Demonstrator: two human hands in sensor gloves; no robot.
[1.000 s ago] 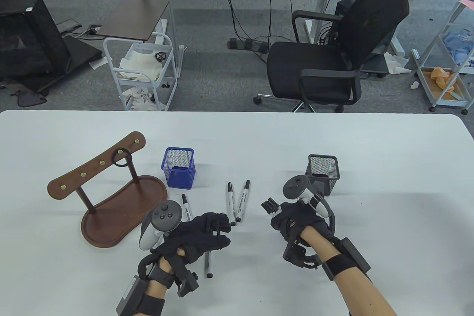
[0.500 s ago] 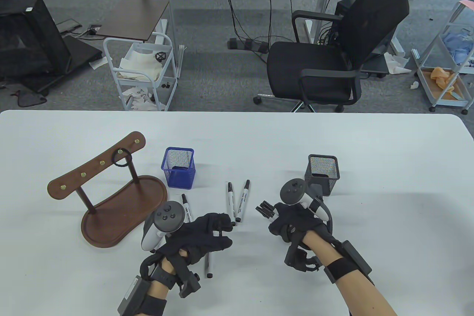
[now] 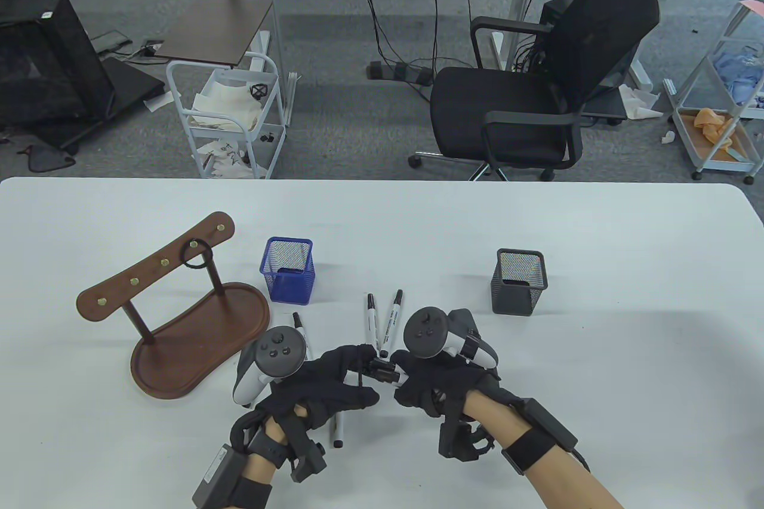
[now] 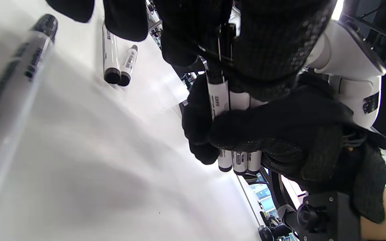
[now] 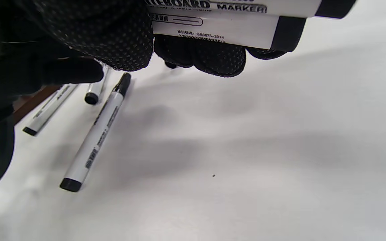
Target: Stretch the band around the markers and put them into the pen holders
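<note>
Between the 2 pen holders, near the front of the table [image 3: 597, 354], the hands now meet. Right hand [image 3: 439, 381] has come left from beside the black pen holder [image 3: 518, 282] and carries a bundle of 3 markers [image 4: 235, 134], fingers curled round the barrels, caps aimed at the left hand [image 3: 325, 381]. Left hand stays put; its fingertips [image 3: 358, 357] now touch the cap end. A thin dark strand, likely the band [image 4: 224, 43], crosses the caps in the left wrist view, pinched by the left fingers; can't tell if it loops fully round yet.

Meaning: gather step looks done, banding is starting. My read is the left hand needs to stretch the loop over the caps and slide it down the barrels while the right keeps the 3 aligned. Risk: band snapping off the tapered caps, or a marker slipping out of line.

Loose stock: 2 markers [image 3: 382, 324] lie just beyond the hands, 1 marker [image 3: 300, 333] by the left tracker, 1 marker [image 3: 338, 428] under the left hand. Blue pen holder [image 3: 287, 270] and the black one both look empty. Another band [image 3: 197, 254] hangs on the wooden rack [image 3: 179, 306], far left.
</note>
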